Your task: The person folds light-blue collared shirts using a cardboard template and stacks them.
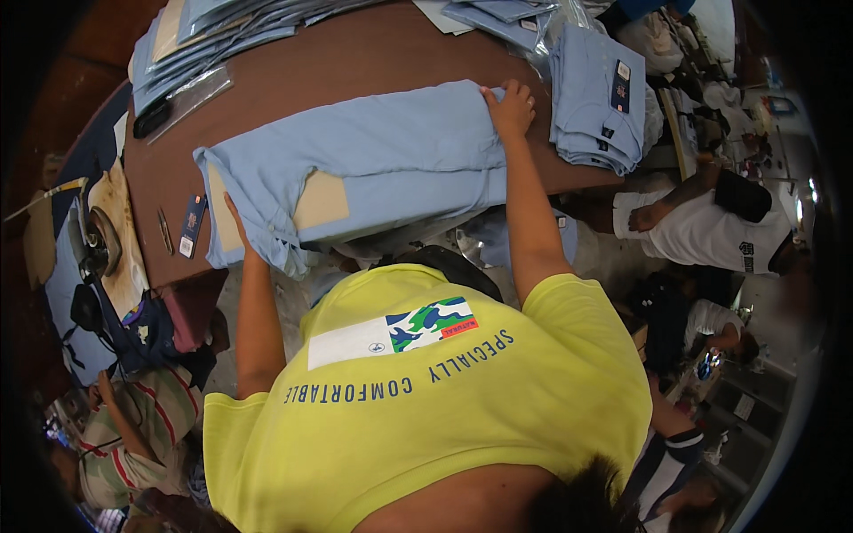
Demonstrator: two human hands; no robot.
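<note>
A light blue shirt (391,133) lies folded lengthwise across the brown table, with a beige card (324,200) showing through a gap in the cloth. At its left end, my left hand (242,224) is turned on edge against the shirt and card. One finger is stretched out there; the cloth hides the others. My right hand (513,114) grips the far right corner of the shirt, its thumb on the cloth and its fingers bent at the edge.
Folded blue shirts (597,98) are stacked at right; more bagged shirts (213,40) lie far left. A dark tag (192,226) and small scissors (165,231) lie near the left edge. An iron (102,240) stands beyond. Several people work around the table.
</note>
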